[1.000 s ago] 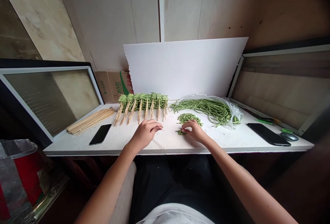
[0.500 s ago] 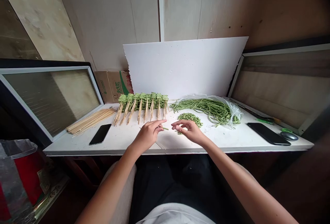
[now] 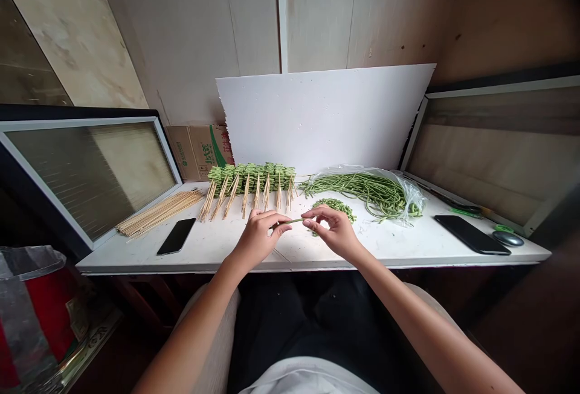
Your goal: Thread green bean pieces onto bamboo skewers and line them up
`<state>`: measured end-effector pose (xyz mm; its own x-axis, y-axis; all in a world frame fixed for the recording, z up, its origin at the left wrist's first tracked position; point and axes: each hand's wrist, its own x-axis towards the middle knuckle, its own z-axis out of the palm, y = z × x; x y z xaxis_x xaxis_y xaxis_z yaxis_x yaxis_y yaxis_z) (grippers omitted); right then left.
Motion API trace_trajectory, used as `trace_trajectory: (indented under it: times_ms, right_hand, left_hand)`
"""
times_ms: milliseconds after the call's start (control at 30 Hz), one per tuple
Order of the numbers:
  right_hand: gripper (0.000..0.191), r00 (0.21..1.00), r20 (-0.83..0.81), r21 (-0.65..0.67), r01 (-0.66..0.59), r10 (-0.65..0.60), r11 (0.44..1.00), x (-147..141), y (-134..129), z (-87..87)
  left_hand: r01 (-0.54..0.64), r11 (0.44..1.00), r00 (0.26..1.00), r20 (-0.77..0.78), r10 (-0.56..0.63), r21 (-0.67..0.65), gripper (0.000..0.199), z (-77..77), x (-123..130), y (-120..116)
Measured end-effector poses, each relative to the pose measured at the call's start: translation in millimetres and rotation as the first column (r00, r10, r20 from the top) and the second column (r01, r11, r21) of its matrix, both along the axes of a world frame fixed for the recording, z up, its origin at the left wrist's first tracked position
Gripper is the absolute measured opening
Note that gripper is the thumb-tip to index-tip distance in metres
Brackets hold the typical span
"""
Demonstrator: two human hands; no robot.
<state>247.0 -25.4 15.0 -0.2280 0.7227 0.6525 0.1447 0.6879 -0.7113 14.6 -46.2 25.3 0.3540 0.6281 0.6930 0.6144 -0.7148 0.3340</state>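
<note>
A green bean piece [image 3: 296, 220] is held roughly level above a white table [image 3: 217, 252], to the left of a pile of cut beans [image 3: 339, 205]. One end is pinched between the thumb and fingers of the left hand [image 3: 258, 235], the other at the fingertips of the right hand [image 3: 334, 229], by which the pile is partly hidden. Whether anything else is gripped in the left hand cannot be told. A thin stick [image 3: 281, 255] is seen below that hand, left of the pile and nearer the table's front edge. Loaded skewers [image 3: 251, 175] are stacked behind and to the left of the pile, their bare ends pointed forward. Farther left, bare skewers [image 3: 158, 213] are bunched beside a phone [image 3: 176, 237]. Behind and to the right of the pile, long beans [image 3: 362, 188] are heaped, partly covered by a clear plastic bag [image 3: 414, 197].
</note>
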Motion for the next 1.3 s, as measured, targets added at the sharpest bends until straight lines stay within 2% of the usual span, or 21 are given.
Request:
trace_trajectory:
  times_ms: [233, 433, 533, 700, 833, 900, 967, 1033, 1133, 1200, 1300]
  right_hand:
    - [0.016, 0.996, 0.083, 0.152, 0.006, -0.019, 0.988, -5.9, -8.3, 0.7]
    - [0.007, 0.983, 0.179, 0.221, 0.009, -0.05, 0.975, -7.8, -10.8, -0.2]
    - [0.013, 0.982, 0.185, 0.244, -0.019, -0.028, 0.97, -10.4, -10.5, -3.4]
    - [0.027, 0.976, 0.213, 0.249, -0.094, 0.04, 0.964, -15.6, -13.3, -6.2]
    - [0.021, 0.969, 0.231, 0.249, -0.15, 0.091, 0.957, -17.8, -18.9, -1.7]
    - [0.013, 0.977, 0.204, 0.26, -0.113, 0.06, 0.959, -14.5, -16.9, 0.6]
    - [0.013, 0.984, 0.175, 0.273, -0.014, -0.035, 0.962, -5.9, -7.5, -0.9]
    - [0.021, 0.97, 0.181, 0.281, 0.107, -0.162, 0.954, 7.0, 9.6, -8.3]
    - [0.036, 0.921, 0.262, 0.236, 0.228, -0.288, 0.945, 28.3, 41.4, -30.1]
    - [0.041, 0.883, 0.339, 0.188, 0.275, -0.325, 0.943, 39.4, 59.2, -47.7]
    - [0.036, 0.837, 0.426, 0.156, 0.307, -0.344, 0.939, 48.8, 73.6, -69.8]
  left_hand:
    - [0.047, 0.999, 0.999, 0.002, -0.047, 0.016, 0.009, 2.7, 5.5, -5.3]
    - [0.058, 0.998, 0.998, -0.018, -0.058, 0.013, 0.01, -0.2, 8.1, -6.3]
    - [0.082, 0.997, 0.996, -0.042, -0.081, 0.016, 0.012, -4.4, 10.6, -5.9]
    - [0.103, 0.995, 0.992, -0.064, -0.104, -0.015, 0.03, -9.5, 11.2, -3.8]
    - [0.112, 0.991, 0.993, -0.026, -0.114, -0.075, 0.034, -8.0, 6.6, -0.5]
    - [0.098, 0.99, 0.995, 0.015, -0.097, -0.099, 0.029, -5.6, 3.3, 1.3]
    - [0.082, 0.991, 0.996, 0.041, -0.078, -0.111, 0.022, -3.5, -0.1, 3.1]
    - [0.075, 0.99, 0.996, 0.057, -0.069, -0.115, 0.019, -2.5, -3.2, 4.9]
    - [0.067, 0.991, 0.995, 0.075, -0.059, -0.119, 0.019, -3.2, -5.9, 7.4]
    - [0.063, 0.991, 0.996, 0.077, -0.054, -0.12, 0.019, -4.3, -6.2, 8.4]
    - [0.059, 0.99, 0.996, 0.073, -0.049, -0.13, 0.019, -5.5, -5.2, 8.7]
